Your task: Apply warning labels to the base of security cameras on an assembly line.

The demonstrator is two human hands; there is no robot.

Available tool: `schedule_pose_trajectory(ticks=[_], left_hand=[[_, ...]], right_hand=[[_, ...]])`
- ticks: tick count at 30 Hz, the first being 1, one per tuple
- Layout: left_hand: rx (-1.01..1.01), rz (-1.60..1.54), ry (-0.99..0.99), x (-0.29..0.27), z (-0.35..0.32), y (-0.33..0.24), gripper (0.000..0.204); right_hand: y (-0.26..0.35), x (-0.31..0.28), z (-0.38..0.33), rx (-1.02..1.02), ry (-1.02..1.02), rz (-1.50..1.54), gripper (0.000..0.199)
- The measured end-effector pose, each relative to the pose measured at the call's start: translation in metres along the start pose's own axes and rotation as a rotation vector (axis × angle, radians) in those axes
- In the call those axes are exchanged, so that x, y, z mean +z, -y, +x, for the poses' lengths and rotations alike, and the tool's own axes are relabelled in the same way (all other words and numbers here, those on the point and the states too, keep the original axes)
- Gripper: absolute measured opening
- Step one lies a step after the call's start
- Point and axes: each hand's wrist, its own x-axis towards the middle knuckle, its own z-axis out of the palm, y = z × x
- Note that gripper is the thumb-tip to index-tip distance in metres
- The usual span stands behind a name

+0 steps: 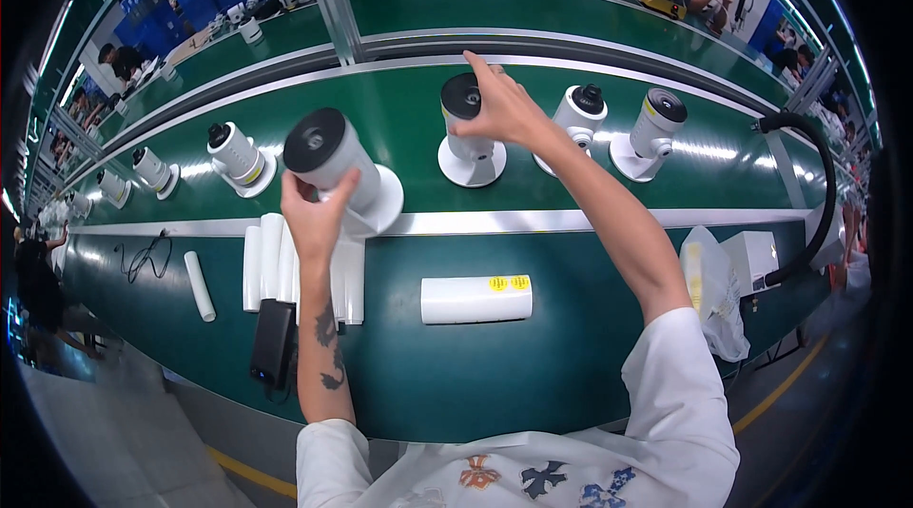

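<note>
My left hand [321, 208] has its fingers and thumb around the lower body of a white cylindrical device [354, 148] with a black top and a round white base; the device stands tilted at the near edge of the green conveyor belt [418, 185]. Farther right, my right hand [509, 110] is wrapped round the upper part of a similar white device [473, 164], whose round base rests on the belt. Its black top shows between thumb and fingers. On the bench in front of me lies a white rolled sheet [466, 303] with two yellow stickers.
More white devices stand along the belt, one at left [238, 164] and two at right, the nearer-right one [656, 127] black-topped. Several white rolled sheets [271, 265], a black box [273, 341], a plastic bag [718, 303] and a black hose [825, 175] are around the bench.
</note>
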Motion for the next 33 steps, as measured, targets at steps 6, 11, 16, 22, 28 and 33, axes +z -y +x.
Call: schedule_pose_trajectory(ticks=[6,11,16,22,28,33], left_hand=[[-0.101,0.066,0.072,0.005,-0.041,-0.009,0.068],[-0.095,0.106,0.110,0.013,-0.048,0.006,0.068],[-0.110,0.086,0.133,0.006,-0.055,0.019,0.065],[-0.109,0.081,0.148,-0.002,-0.062,0.022,0.063],[-0.115,0.000,0.099,0.010,-0.061,0.031,0.065],[-0.133,-0.002,0.148,0.010,-0.060,0.031,0.073]], right_hand=[[0.064,-0.030,-0.062,-0.026,0.127,0.090,0.102],[0.070,-0.021,-0.097,-0.066,0.179,0.138,0.101],[0.065,-0.018,-0.112,-0.067,0.163,0.144,0.106],[0.017,-0.050,-0.120,0.005,-0.338,0.201,0.107],[-0.191,-0.081,-0.163,0.848,-0.470,-0.026,0.079],[-0.229,-0.060,-0.176,0.990,-0.272,-0.120,0.055]])
